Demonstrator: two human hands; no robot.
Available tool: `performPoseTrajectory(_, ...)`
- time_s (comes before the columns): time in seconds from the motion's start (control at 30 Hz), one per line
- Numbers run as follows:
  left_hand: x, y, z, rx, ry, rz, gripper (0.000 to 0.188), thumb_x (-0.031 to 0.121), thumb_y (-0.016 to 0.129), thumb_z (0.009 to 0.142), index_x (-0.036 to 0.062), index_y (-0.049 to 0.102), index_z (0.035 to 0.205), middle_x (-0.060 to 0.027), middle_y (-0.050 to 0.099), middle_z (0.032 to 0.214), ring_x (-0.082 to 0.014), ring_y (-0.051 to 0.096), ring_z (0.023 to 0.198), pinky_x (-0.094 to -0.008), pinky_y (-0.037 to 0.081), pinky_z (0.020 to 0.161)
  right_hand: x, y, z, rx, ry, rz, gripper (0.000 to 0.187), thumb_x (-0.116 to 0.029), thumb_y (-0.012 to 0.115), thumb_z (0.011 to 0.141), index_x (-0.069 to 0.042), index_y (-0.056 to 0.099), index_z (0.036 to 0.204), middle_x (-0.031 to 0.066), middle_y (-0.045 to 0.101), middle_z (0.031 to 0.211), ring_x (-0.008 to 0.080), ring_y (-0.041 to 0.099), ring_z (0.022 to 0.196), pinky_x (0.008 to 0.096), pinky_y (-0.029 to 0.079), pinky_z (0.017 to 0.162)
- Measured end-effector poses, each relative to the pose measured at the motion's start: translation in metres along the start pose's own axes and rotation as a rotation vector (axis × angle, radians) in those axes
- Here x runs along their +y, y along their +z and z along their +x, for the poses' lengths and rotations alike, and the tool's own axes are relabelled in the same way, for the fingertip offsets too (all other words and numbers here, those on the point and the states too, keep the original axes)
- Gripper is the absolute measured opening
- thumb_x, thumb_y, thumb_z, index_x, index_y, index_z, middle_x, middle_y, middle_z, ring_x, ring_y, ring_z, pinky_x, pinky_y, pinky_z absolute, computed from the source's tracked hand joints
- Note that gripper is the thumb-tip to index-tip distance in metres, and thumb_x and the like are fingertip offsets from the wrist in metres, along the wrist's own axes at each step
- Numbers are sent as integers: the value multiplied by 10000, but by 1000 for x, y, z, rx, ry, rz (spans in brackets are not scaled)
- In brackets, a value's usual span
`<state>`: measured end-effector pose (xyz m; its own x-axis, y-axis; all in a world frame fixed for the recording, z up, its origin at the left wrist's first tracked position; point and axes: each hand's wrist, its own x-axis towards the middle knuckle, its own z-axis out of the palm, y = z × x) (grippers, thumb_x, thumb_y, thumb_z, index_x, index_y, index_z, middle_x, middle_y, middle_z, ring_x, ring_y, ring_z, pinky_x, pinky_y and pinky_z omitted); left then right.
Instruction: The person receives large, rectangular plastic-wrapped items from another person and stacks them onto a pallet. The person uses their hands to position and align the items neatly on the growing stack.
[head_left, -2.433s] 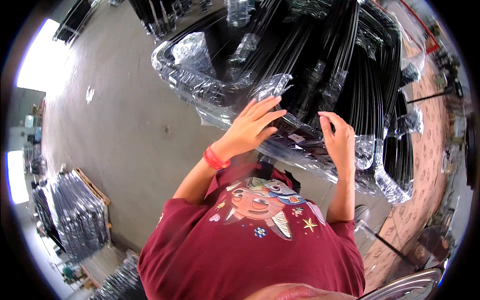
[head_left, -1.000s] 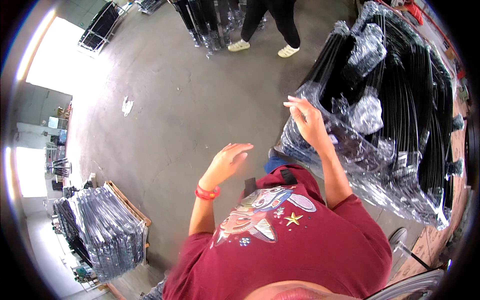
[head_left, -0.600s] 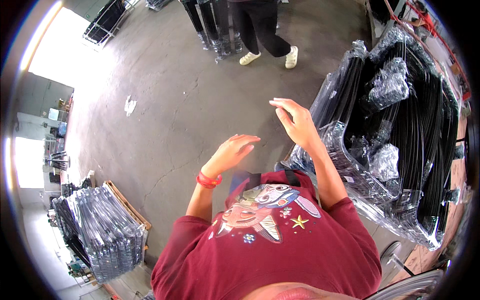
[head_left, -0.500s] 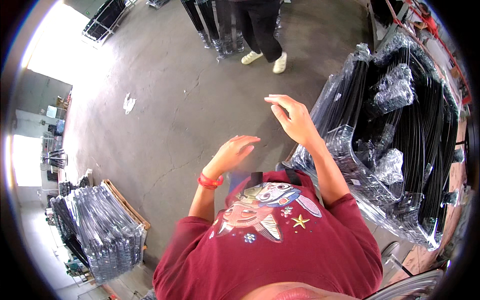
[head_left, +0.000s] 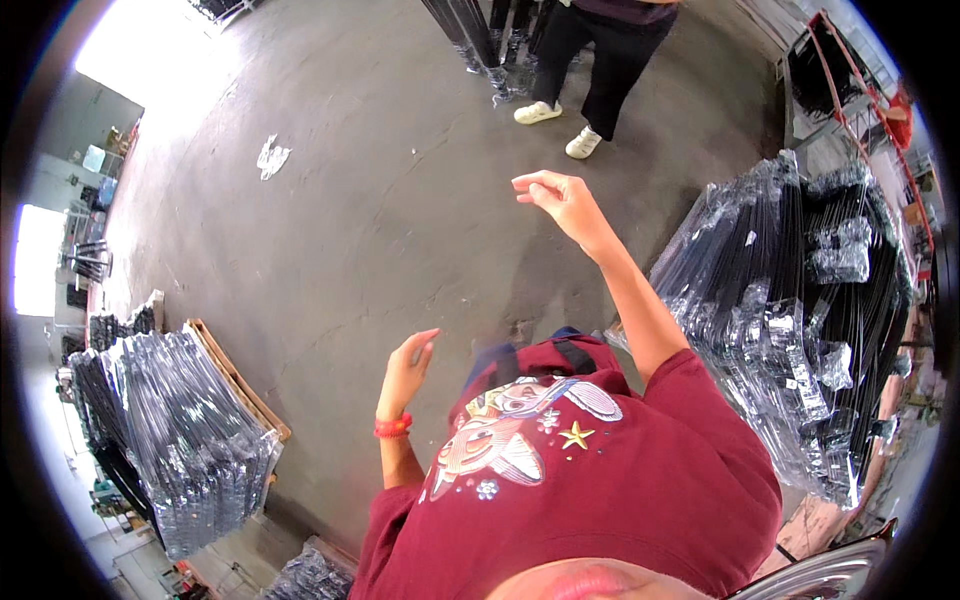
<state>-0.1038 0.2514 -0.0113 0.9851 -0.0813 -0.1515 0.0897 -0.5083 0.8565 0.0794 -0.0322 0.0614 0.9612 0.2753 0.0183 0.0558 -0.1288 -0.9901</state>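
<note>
Left hand (head_left: 404, 368) and right hand (head_left: 572, 208) are empty, fingers loosely curved, seemingly between grips; the film-wrapped black stack (head_left: 735, 290) stands right of the right hand; grasping it calls for a rightward reach.

You can't see the upper body of the person (head_left: 608, 40) ahead, since the top edge cuts it off. The black poles (head_left: 463, 28) beside them get cut there too. Your right arm (head_left: 632, 295) hides a bit of the big wrapped stack (head_left: 770, 320). The bottom edge chops a shiny bundle (head_left: 312, 578). The far-left things (head_left: 90, 262) look too small to name.
</note>
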Motion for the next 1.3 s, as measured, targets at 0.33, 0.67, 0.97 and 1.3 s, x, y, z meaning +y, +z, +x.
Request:
performPoseTrajectory(0.33, -36, -81, 70, 82, 39, -471, 209, 62, 449, 900, -18, 585, 1038, -64, 620, 892, -116, 572, 876, -220, 430, 774, 4, 79, 123, 7, 353, 459, 265, -164, 443, 889, -8, 529, 1085, 134, 605, 1007, 197, 579, 957, 320, 451, 860)
performPoseTrajectory(0.67, -30, -141, 280, 16, 38, -502, 178, 43, 458, 888, 11, 587, 1006, 21, 506, 678, -43, 457, 625, -191, 370, 565, 87, 74, 450, 99, 533, 828, 270, -185, 551, 821, -17, 472, 1017, 191, 559, 996, 282, 573, 934, 400, 482, 785)
performPoseTrajectory(0.97, -64, -222, 428, 112, -221, -625, 181, 49, 489, 877, 5, 570, 1033, -14, 574, 844, -76, 538, 794, -219, 438, 762, 119, 69, 717, 231, 280, 804, 845, -361, 741, 674, -5, 277, 1283, 220, 349, 1250, 332, 370, 1136, 550, 285, 950)
performPoseTrajectory(1.3, -115, -265, 637, 14, -59, -543, 260, 132, 504, 879, 11, 525, 1108, -42, 577, 975, -110, 534, 893, -245, 420, 799, 149, 50, 735, 475, -296, 1377, 412, -344, 423, 830, -67, 555, 1105, 119, 536, 1156, 295, 462, 1075, 475, 302, 969)
